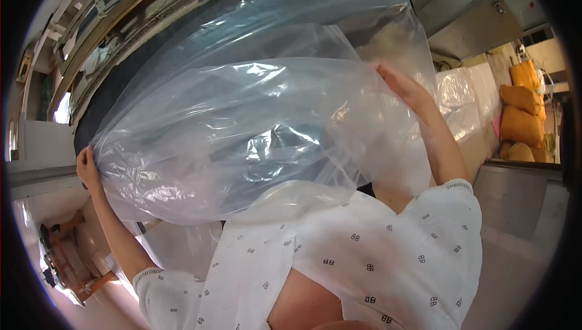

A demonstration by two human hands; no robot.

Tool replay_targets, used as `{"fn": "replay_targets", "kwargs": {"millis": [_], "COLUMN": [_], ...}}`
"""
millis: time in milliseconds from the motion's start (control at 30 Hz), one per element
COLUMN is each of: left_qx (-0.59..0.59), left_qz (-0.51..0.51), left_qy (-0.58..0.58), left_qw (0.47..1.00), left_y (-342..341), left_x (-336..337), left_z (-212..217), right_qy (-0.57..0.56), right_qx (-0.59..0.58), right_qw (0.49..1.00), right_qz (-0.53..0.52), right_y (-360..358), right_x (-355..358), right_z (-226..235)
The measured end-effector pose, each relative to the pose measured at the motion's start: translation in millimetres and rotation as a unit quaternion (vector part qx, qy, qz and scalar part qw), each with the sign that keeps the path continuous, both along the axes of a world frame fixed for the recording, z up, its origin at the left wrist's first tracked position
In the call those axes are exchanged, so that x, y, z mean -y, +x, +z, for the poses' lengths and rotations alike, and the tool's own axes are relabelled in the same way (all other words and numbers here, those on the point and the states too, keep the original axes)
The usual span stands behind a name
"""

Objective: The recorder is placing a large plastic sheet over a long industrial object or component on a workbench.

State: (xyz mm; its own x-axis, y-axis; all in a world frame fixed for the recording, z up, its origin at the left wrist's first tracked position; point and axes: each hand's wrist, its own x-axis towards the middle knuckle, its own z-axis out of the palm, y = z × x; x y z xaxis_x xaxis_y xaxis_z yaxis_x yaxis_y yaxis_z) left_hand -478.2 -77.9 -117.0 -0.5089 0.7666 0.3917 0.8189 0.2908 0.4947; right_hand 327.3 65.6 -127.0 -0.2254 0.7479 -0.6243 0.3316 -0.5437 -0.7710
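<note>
A large clear plastic bag (254, 118) billows across the middle of the view, held up in front of me. My left hand (88, 167) grips its lower left edge. My right hand (405, 86) grips its upper right edge, raised higher than the left. Both forearms rise from white patterned sleeves (364, 251) at the bottom. Through the film I make out a dark surface and blurred shapes behind it.
A long dark conveyor-like machine (121, 75) with metal rails runs along the upper left. Stuffed yellow-orange sacks (521, 118) are stacked at the far right beside a grey metal table (515, 190). An orange wooden object (73, 263) sits at the lower left.
</note>
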Motion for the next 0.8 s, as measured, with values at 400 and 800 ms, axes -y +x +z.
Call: {"fn": "replay_targets", "kwargs": {"millis": [400,800], "left_qx": [-0.066,-0.055], "left_qz": [0.056,0.052], "left_qy": [0.009,0.050], "left_qw": [0.996,0.996], "left_y": [38,28], "left_x": [-22,-16], "left_z": [12,9], "right_qy": [0.294,0.317], "right_qx": [0.116,-0.019], "right_qw": [0.947,0.938], "right_qz": [-0.060,-0.137], "right_y": [-63,-78], "right_x": [-45,-73], "right_z": [-1,13]}}
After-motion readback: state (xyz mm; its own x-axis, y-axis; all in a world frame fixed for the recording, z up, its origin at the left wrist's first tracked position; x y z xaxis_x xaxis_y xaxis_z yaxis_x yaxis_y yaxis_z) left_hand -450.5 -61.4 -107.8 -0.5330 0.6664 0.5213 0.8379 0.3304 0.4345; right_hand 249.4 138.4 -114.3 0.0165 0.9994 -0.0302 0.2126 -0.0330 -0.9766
